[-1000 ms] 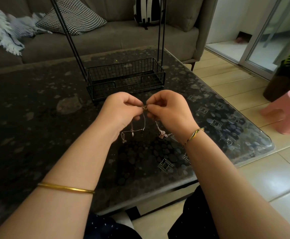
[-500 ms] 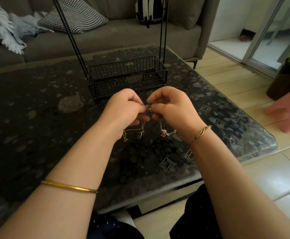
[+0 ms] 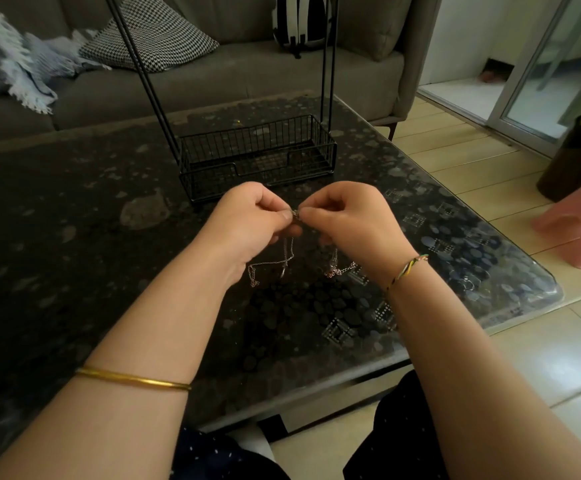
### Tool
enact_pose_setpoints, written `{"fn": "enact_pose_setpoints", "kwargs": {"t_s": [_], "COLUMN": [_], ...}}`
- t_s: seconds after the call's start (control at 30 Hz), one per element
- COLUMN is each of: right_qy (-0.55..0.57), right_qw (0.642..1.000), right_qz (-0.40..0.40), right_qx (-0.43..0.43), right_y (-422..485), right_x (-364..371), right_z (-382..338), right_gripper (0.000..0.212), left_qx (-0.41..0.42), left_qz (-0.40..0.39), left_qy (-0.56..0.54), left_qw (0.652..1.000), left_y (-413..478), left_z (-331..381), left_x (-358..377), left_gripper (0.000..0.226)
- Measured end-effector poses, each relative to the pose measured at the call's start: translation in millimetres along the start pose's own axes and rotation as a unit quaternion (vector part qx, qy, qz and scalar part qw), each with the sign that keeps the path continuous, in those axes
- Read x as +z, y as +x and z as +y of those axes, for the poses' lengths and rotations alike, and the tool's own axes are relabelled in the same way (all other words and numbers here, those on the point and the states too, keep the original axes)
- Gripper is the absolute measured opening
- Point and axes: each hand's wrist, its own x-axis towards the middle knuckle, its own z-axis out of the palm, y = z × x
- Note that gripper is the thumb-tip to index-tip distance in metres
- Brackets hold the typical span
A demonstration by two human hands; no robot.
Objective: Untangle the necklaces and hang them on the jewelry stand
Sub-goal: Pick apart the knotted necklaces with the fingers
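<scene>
Necklaces [image 3: 271, 263] hang as thin chains from a tiny knot pinched between both hands, above the middle of the dark table [image 3: 74, 237]. From here I see the left hand [image 3: 247, 220] closing thumb and forefinger on the knot from 9 o'clock. The right hand [image 3: 349, 220] pinches it from 3 o'clock, other fingers curled in. The fingertips hide most of the knot, and I cannot tell how many chains cross in it. One loose end dangles below the left hand and another, with a pinkish clasp or charm, below the right. I cannot make out whether either touches the tabletop. At 12 o'clock from the hands the jewelry stand [image 3: 258, 157] sits on the table. Its wire basket is in full view, but the top edge cuts off its black uprights. At 3 o'clock a pink stool [image 3: 580, 223] is cut by the frame edge.
</scene>
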Motion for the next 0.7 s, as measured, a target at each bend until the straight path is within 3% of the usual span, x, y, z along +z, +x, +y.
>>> {"fn": "enact_pose_setpoints", "kwargs": {"t_s": [0.13,0.4,0.6,0.7], "right_qy": [-0.042,0.076,0.047,0.062], "right_qw": [0.999,0.996,0.993,0.994], "right_qz": [0.011,-0.019,-0.091,-0.063], "right_qx": [-0.023,0.034,0.063,0.064], "right_y": [-0.6,2.0,2.2,2.9], "right_x": [1.0,2.7,1.7,2.8], "right_z": [0.6,3.6,3.9,4.4], "right_gripper": [0.007,0.008,0.021,0.013], "left_qx": [0.019,0.007,0.010,0.004], "left_qz": [0.011,-0.010,0.023,-0.012], "left_qy": [0.025,0.040,0.028,0.022], "left_qw": [0.999,0.999,0.999,1.000], "left_y": [-0.2,-0.3,1.5,1.0], "left_z": [-0.1,1.9,0.3,0.5], "left_x": [2.8,2.1,1.9,1.9], "left_gripper": [0.017,0.012,0.014,0.016]}}
